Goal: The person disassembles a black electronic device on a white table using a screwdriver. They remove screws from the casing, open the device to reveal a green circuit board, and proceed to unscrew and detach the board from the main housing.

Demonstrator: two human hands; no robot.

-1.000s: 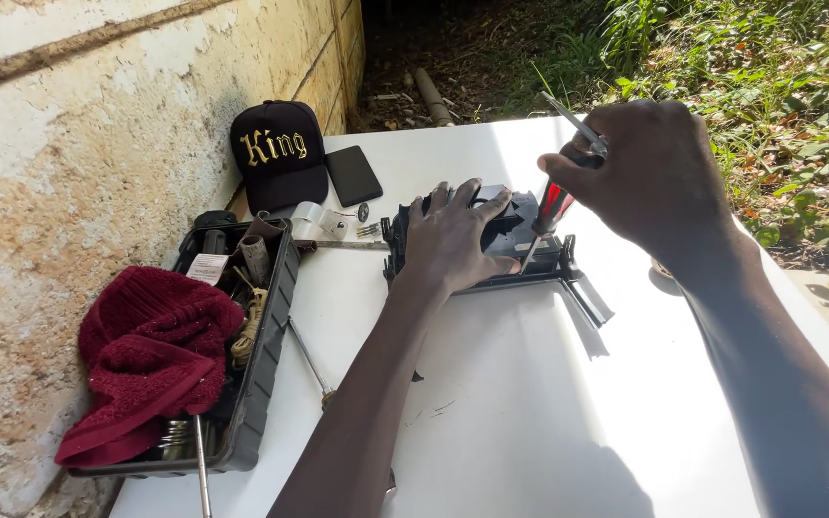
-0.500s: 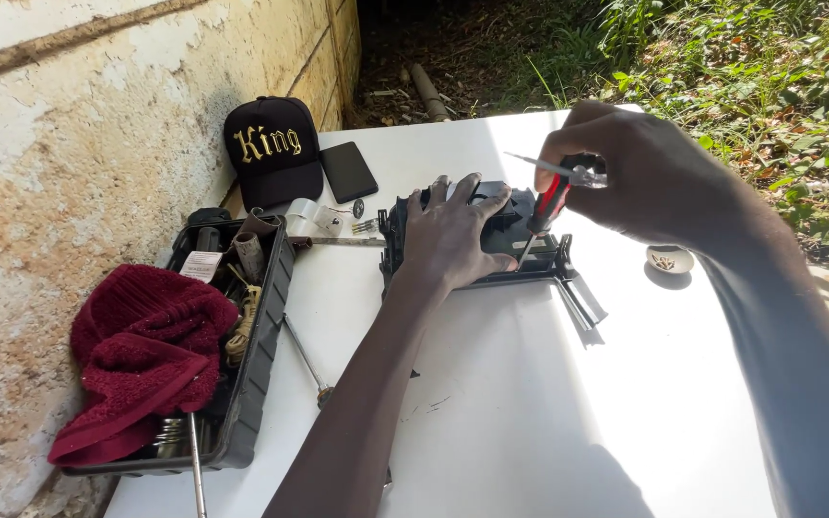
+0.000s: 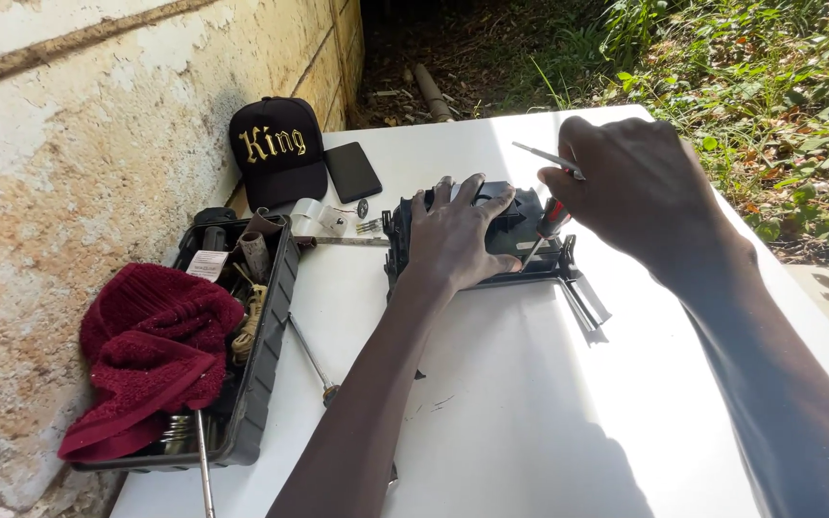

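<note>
Nearest us, the white table (image 3: 530,432), and everything gets placed from the black plastic housing (image 3: 520,251) sitting mid-table. Well short of the housing and off to its left, a loose metal rod (image 3: 311,358) lies on the tabletop beside the black toolbox (image 3: 261,384), with a dark red towel (image 3: 151,350) heaped over that box.

Now the housing itself: the left hand (image 3: 455,235) lies flat on top, fingers spread wide, pressing down rather than gripping. The right hand (image 3: 640,197) is closed around a red-handled screwdriver (image 3: 547,225), its tip angled down into the housing's right side; a thin metal piece (image 3: 547,158) juts from between the same fingers.

Doing this well, I'd say, means keeping that left palm heavy so the housing can't skate on the smooth top, and holding the driver in line with the fastener so the tip doesn't slip out.

Beyond the housing, a dark phone (image 3: 352,171) and a black cap (image 3: 278,152).
</note>
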